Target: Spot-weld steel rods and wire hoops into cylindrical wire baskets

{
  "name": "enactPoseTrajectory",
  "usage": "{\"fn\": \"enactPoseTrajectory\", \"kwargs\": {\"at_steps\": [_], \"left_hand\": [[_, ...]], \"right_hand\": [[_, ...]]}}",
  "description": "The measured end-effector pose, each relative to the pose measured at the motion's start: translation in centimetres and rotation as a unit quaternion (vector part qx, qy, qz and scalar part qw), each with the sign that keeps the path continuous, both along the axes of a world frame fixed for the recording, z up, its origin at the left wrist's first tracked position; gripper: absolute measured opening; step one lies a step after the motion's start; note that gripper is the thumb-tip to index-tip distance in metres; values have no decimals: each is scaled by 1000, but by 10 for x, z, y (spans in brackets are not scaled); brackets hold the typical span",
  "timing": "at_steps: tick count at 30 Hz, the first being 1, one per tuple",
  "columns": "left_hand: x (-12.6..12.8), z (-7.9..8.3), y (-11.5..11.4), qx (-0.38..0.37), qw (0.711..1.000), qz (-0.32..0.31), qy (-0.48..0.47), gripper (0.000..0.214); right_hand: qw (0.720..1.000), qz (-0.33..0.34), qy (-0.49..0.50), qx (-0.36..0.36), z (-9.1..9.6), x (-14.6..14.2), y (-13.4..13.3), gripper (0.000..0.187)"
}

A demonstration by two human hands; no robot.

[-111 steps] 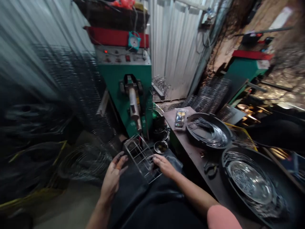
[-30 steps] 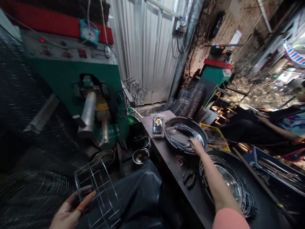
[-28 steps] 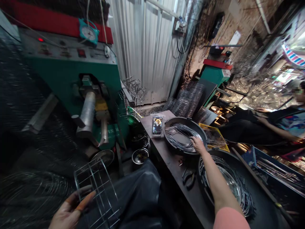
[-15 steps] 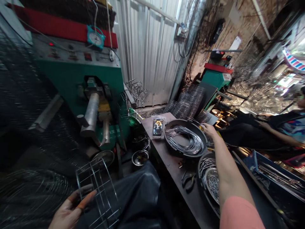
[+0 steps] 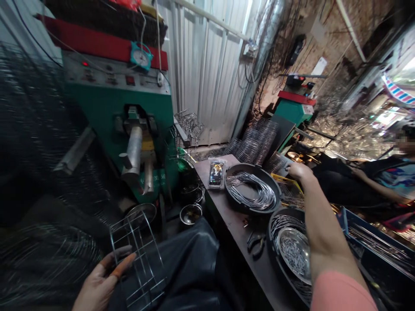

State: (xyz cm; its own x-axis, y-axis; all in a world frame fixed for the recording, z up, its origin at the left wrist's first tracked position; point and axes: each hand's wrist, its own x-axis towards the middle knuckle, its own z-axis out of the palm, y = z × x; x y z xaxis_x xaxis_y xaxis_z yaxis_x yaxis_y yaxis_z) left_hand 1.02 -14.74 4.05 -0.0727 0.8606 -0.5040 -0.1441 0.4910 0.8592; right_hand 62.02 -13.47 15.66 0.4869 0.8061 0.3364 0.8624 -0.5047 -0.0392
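- Two hands are in view: my left hand (image 5: pixel 95 287) and my right hand (image 5: pixel 300 172).
- My left hand is staying half open low in front of me, its fingers resting against a cage-shaped galvanized wire frame (image 5: pixel 138 270); I cannot tell whether it is gripping. An orange finger cover (image 5: pixel 122 264) is sitting on one finger.
- The frame is standing tilted above the black apron (image 5: pixel 181 263) on my lap.
- My right hand is reaching across a dark steel workbench (image 5: pixel 228 207), its fingers hidden, so I cannot tell whether it is open or closed. It is just beside a fanned stack of silver wire rings (image 5: pixel 276 163).
- A round black pan (image 5: pixel 238 203) is holding looped silver wire (image 5: pixel 251 192) on the bench.
- A second black pan (image 5: pixel 279 276) is holding a steel bowl of wire pieces (image 5: pixel 293 252).
- Black-handled pliers (image 5: pixel 255 244) are lying between both pans.
- A seated co-worker (image 5: pixel 385 190) is resting both arms on the right.
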Motion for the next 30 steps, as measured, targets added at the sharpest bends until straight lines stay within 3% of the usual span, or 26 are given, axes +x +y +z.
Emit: {"fn": "enactPoseTrajectory", "kwargs": {"at_steps": [3,6,8,11,14,20,27,30], "left_hand": [[-2,0,-1,24,1000,-9,18,43],[-3,-8,-2,52,998,-2,28,45],[-4,-15,-5,56,998,5,29,48],[-6,-23,-13,62,998,-5,31,54],[-10,-33,-22,65,997,-18,33,56],[-18,-48,-21,95,994,32,-51,47],[-32,-19,30,113,988,75,-77,41],[-34,-18,56,132,987,72,-53,41]], "right_hand": [[1000,10,4,-29,27,-31,-23,23],[990,94,97,44,40,-80,-51,25],[961,146,215,97,39,-116,-64,31],[902,178,374,124,21,-164,-67,36],[854,214,462,103,-10,-202,-51,31],[824,263,490,114,-69,-262,-7,23],[798,333,485,133,-93,-313,34,16],[781,385,467,154,-111,-331,54,15]]}}
